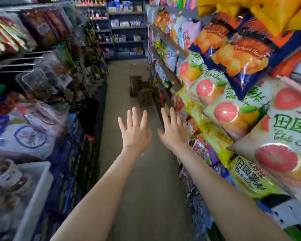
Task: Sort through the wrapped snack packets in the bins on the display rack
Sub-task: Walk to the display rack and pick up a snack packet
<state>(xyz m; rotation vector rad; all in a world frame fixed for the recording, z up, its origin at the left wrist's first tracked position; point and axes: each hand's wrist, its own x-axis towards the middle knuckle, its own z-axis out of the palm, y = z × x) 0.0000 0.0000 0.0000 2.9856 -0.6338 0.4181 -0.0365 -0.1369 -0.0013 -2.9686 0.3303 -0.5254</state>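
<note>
Both arms are stretched out mid-frame. The left hand (135, 133) and right hand (175, 130) each have their grip spread apart, holding nothing. The small colourful wrapped snack packets (201, 150) sit right of centre, just beside the right hand. I'd face that rack squarely before digging in.

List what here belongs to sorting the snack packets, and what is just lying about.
Job: left hand and right hand, both open and empty; small packets low on the right; white bin, contents blurred.
Lying about: chip bags; wooden stools; far shelves; hanging packs on the left.
</note>
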